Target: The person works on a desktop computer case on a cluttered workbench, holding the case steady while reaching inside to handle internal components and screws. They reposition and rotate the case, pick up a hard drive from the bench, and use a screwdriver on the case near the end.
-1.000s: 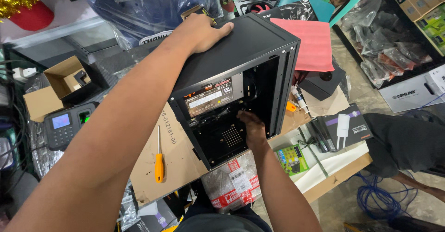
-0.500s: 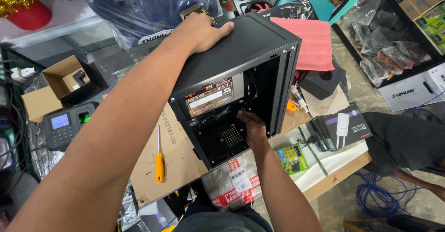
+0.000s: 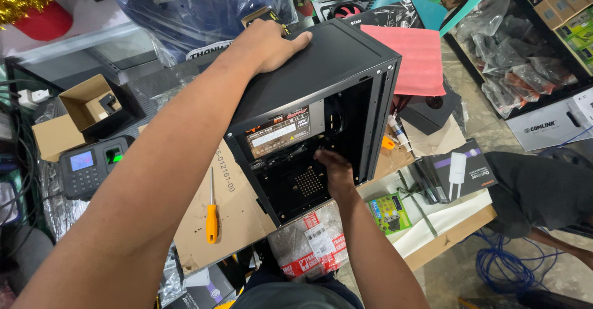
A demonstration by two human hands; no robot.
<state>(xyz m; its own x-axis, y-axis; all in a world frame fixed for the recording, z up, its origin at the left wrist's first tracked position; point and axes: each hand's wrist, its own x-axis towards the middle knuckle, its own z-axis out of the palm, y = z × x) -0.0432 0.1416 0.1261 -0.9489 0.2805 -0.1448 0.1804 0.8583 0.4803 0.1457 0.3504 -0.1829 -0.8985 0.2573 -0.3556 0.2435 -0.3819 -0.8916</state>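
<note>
The black computer case (image 3: 321, 108) stands tilted on the cardboard-covered bench (image 3: 241, 216), straight ahead of the person, its long axis running from near-left to far-right and its open side facing them. The left hand (image 3: 272, 43) lies flat and open on the far top panel, steadying it; the right hand (image 3: 333, 167) is nearer, inside the opening below the power supply (image 3: 278, 136), fingers curled, grip unclear. Against the frame 1 second back, both hands sit almost unchanged
</note>
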